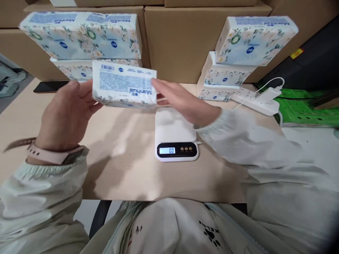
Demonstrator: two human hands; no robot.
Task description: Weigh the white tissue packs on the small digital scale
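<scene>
While it is held in the air above the worktop point(127, 176), the tissue pack point(124, 88) lies level between 2 hands. Its printed back, with the barcode, faces the camera, and the lettering is upside down. The left hand point(66, 113) has its grip closed on the pack's left end. The right hand point(182, 100) is blurred. Its stretched fingers meet the pack's right end, but I cannot tell whether that grip is closed on it. A watch point(53, 155) with a pale strap sits on the left wrist.

Below the pack and a little to its right, partly under the right hand, a white scale point(176, 135) stands on the worktop. Its plate is bare and its display reads 0.0. Behind the pack, a left stack point(79, 35) of the same flowered packs rests at the back of the worktop, with a dark phone point(50, 85) flat just beside it. A right stack point(254, 38) stands well apart on the other side. Near it lies a white power strip point(254, 102) with 1 charger point(268, 94) plugged in. Cardboard boxes point(180, 38) rise behind both stacks, and a green crate point(304, 106) sits at the far right.
</scene>
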